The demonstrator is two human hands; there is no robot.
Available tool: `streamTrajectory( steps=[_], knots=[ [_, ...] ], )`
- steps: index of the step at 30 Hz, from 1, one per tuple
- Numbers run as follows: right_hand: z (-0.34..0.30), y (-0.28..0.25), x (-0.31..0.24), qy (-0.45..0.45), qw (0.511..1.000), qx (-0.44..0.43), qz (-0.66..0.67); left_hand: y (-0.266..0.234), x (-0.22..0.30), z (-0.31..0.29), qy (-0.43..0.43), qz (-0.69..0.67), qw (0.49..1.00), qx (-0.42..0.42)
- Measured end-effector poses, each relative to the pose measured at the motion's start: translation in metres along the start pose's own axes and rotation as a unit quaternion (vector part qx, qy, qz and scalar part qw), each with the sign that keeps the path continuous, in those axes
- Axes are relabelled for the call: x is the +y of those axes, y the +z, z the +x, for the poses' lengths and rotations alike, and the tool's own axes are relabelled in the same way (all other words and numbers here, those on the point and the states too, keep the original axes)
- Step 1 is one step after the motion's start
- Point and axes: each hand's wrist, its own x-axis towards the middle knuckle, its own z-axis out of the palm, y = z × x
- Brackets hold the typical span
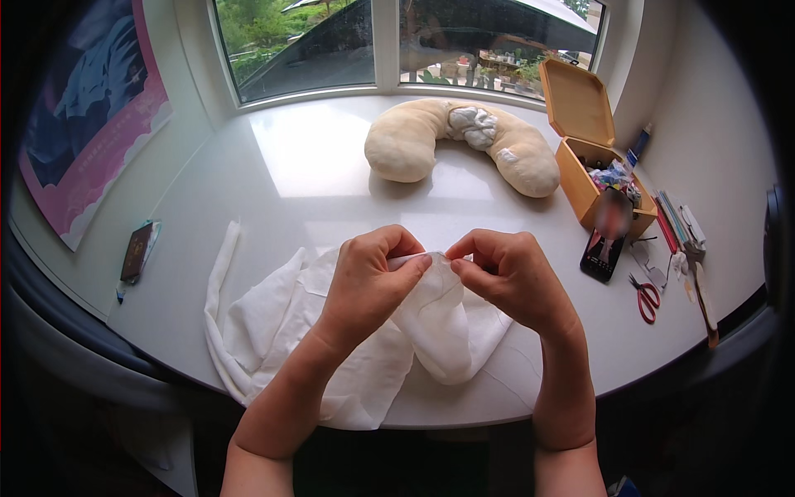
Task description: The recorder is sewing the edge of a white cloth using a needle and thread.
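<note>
Pinching white cloth (pixel 443 335) are the left hand (pixel 373 273) and right hand (pixel 509 269).

1. Hands: two, one left hand (pixel 373 269) and one right hand (pixel 503 263).
2. White cloth (pixel 451 335): one spread; whether it is a single piece or several cannot be told.
3. U-shaped pillow (pixel 404 145): one.
4. Wooden box (pixel 577 184): one, with one lid (pixel 582 103).
5. Phone (pixel 604 253): one.
6. Red-handled tool (pixel 648 308): one.
7. Blue tube (pixel 639 142): one.
8. Slim sticks (pixel 667 222): several, too bunched to count.
9. Dark booklet (pixel 135 253): one.
10. Poster (pixel 87 137): one.
11. Window panes: two, left pane (pixel 306 54) and right pane (pixel 489 41).
12. Counter (pixel 265 203): one.
</note>
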Motion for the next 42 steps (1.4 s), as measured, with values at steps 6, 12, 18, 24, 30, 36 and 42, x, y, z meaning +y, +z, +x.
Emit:
streamTrajectory(
  steps=[6, 12, 18, 24, 30, 36, 42],
  knots=[
    [0.001, 0.001, 0.004, 0.005, 1.0, -0.003, 0.004, 0.005, -0.006, 0.001, 0.009, -0.076, 0.997, -0.01],
    [0.003, -0.004, 0.006, 0.023, 0.998, -0.031, 0.042, -0.007, -0.009, 0.004, -0.074, -0.173, 0.98, -0.065],
    [0.005, -0.01, 0.01, 0.059, 0.989, -0.081, 0.111, -0.009, -0.007, 0.005, -0.115, -0.248, 0.958, -0.084],
    [0.005, -0.014, 0.009, 0.047, 0.983, -0.101, 0.147, -0.009, -0.008, 0.007, -0.105, -0.264, 0.954, -0.092],
    [0.006, -0.012, 0.01, 0.056, 0.975, -0.117, 0.183, -0.011, -0.011, 0.006, -0.106, -0.28, 0.949, -0.098],
    [0.005, -0.015, 0.01, 0.06, 0.972, -0.124, 0.19, -0.01, -0.008, 0.007, -0.109, -0.298, 0.941, -0.115],
    [0.005, -0.015, 0.01, 0.059, 0.97, -0.134, 0.193, -0.013, -0.009, 0.006, -0.107, -0.303, 0.939, -0.122]
  ],
)
